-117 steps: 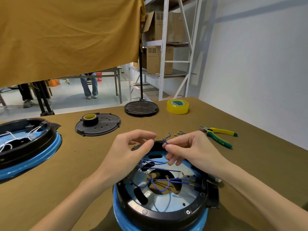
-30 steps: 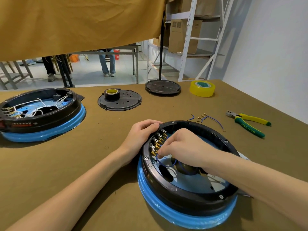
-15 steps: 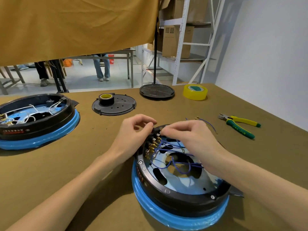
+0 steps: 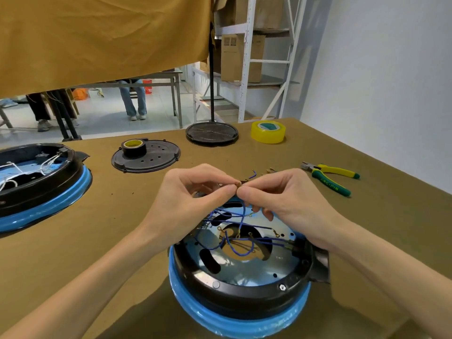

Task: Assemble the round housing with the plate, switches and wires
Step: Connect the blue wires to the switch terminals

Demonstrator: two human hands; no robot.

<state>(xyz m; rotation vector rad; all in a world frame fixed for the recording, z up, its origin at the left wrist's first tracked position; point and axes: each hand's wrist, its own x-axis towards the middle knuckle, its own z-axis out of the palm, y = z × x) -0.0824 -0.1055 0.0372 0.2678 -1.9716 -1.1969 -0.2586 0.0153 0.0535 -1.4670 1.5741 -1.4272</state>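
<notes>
A round black housing (image 4: 244,296) with a blue rim stands in front of me, a shiny metal plate (image 4: 247,267) inside it. Several blue wires (image 4: 241,223) with brass terminals loop over the plate's middle hole. My left hand (image 4: 193,199) and my right hand (image 4: 286,199) meet above the housing's far edge. Both pinch the brass terminal end of one blue wire between thumb and forefinger. The switches under my hands are hidden.
A second black and blue housing (image 4: 36,182) with white wires sits at the left. A black cover plate (image 4: 146,157) carrying a tape roll, a black stand base (image 4: 211,133), yellow tape (image 4: 267,132), pliers (image 4: 330,176) and loose wire bits (image 4: 263,172) lie on the far table.
Both hands have lifted off the switch row at the housing's edge and now pinch one wire end together above it. The housing sits nearer and more centred in view.
</notes>
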